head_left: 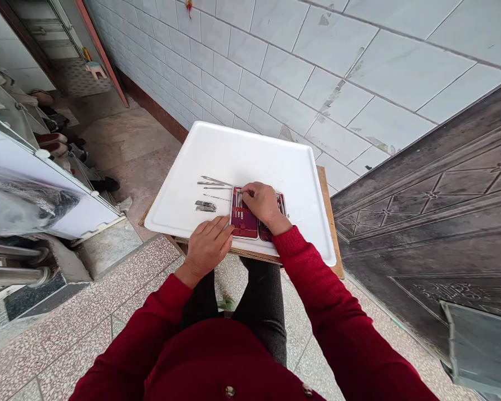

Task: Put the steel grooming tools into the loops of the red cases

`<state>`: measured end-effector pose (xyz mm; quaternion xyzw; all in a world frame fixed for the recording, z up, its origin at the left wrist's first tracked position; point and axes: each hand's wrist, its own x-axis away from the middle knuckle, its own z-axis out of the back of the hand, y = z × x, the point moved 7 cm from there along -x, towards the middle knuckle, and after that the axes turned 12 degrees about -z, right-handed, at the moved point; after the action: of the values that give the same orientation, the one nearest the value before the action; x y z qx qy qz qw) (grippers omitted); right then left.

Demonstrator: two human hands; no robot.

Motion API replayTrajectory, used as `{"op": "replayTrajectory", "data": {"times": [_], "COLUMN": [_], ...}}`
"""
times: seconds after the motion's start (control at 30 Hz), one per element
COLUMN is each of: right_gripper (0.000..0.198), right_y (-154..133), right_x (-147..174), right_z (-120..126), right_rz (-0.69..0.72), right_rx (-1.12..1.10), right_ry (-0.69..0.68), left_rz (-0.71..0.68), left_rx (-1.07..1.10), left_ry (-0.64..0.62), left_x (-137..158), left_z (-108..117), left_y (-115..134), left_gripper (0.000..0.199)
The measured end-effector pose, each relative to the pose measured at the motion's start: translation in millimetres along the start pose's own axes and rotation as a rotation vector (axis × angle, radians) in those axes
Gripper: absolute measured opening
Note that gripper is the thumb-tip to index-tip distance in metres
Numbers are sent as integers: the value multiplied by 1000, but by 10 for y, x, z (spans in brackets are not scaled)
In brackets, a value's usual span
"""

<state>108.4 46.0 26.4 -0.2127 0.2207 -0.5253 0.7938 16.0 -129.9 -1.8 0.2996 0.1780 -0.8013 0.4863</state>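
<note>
Manicure case lies open on a white tray, near the edge closest to the person; its left half shows a dark red lining with slim metal tools set in a row, while its right half is partly covered by the right hand. Right hand is over the upper part of the tool row, thumb and forefinger brought close together; whether they are clamped on a tool cannot be told, the fingertips being too small to read. Left hand lies palm down at the lower left corner of the case, fingers extended and side by side; whether it grips the case edge cannot be determined. Left of the case, loose on the tray, are several thin metal implements, pointing roughly sideways, and below them nail clippers. Tray rests on a wooden table, its brown edge exposed at right. Beyond stands a tiled wall; a dark panelled door is at right.
</note>
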Motion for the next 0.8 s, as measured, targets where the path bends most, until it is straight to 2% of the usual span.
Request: {"op": "replayTrajectory", "data": {"times": [0.47,0.63,0.8], "right_gripper": [23,23,24], "right_y": [-84,-390,-633], "right_x": [34,74,85], "right_z": [15,-25,-216], "right_rz": [34,131,188], "right_rx": [104,229,429], "right_ry": [21,-76,-211], "left_rz": [-7,9,-3], "left_rx": [2,30,18], "left_ry": [13,6,32], "left_x": [1,6,-1], "left_z": [26,10,26], "left_y": [11,-2,-1], "left_gripper": [29,31,28]}}
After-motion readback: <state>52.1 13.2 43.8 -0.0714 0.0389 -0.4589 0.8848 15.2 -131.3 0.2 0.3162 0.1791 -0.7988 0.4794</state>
